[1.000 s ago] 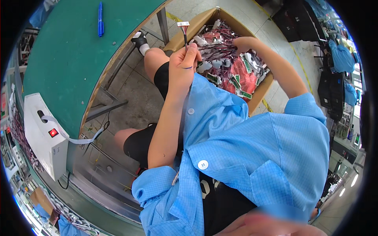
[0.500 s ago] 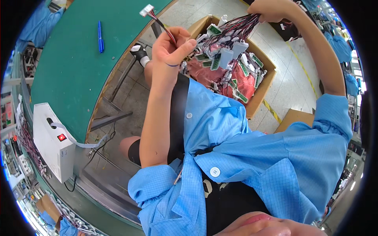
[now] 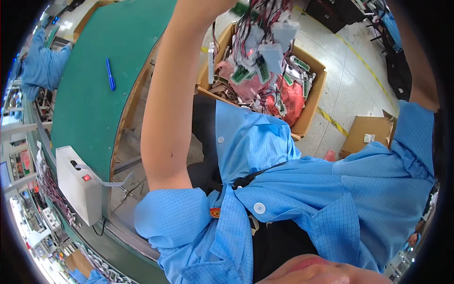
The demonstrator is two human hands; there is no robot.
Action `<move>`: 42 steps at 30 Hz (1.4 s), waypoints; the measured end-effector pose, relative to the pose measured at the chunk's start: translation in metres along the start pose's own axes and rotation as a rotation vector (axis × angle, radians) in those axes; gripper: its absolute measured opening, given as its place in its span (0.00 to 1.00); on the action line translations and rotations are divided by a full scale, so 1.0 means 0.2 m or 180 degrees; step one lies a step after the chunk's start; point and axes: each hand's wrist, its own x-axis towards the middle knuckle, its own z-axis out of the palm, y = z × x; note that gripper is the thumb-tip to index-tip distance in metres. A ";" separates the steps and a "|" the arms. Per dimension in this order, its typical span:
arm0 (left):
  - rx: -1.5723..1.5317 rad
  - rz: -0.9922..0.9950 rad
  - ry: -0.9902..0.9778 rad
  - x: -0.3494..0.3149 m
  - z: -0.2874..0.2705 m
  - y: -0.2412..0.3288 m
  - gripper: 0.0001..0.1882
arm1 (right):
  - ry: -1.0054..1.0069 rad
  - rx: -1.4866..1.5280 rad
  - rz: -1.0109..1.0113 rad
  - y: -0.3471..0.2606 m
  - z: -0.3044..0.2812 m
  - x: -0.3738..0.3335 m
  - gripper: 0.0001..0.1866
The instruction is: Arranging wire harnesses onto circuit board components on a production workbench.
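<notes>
My left hand [image 3: 203,7] is raised at the top edge, its fingers cut off, so what it holds does not show. To its right hangs a bundle of dark and red wires [image 3: 248,31] with white plastic housings and small green circuit boards, over an open cardboard box [image 3: 314,104]. The bundle's upper end lies outside the picture. My right forearm [image 3: 418,57] reaches up along the right rim, and its hand is out of view. Inside the box lie more wired boards and red plastic bags [image 3: 292,102].
A green table [image 3: 94,113] on the left carries a blue pen [image 3: 110,75] and a white boxy device [image 3: 78,184] with a lit red switch. Another person in blue [image 3: 45,66] is at the far left. A second cardboard box [image 3: 354,137] stands on the floor at right.
Both hands have moved up, the right one out of the picture. The wire bundle has risen out of the box. The white connector seen in my left hand no longer shows.
</notes>
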 end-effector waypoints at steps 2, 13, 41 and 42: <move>-0.0238 -0.0270 -0.0149 0.04 0.06 -0.05 0.31 | 0.0025 -0.0123 -0.0232 -0.05 -0.01 -0.01 0.14; -0.1080 -0.1135 -0.0490 -0.12 0.28 -0.50 0.16 | 0.0095 0.0117 -0.1241 -0.11 0.30 0.32 0.11; -0.0756 -0.1224 0.0471 -0.21 0.14 -0.22 0.08 | 0.2604 0.6168 -0.1208 -0.97 1.24 0.64 0.44; -0.0651 -0.0947 0.0494 -0.21 0.11 -0.27 0.07 | 0.2806 0.5490 -0.1145 -0.94 1.23 0.66 0.45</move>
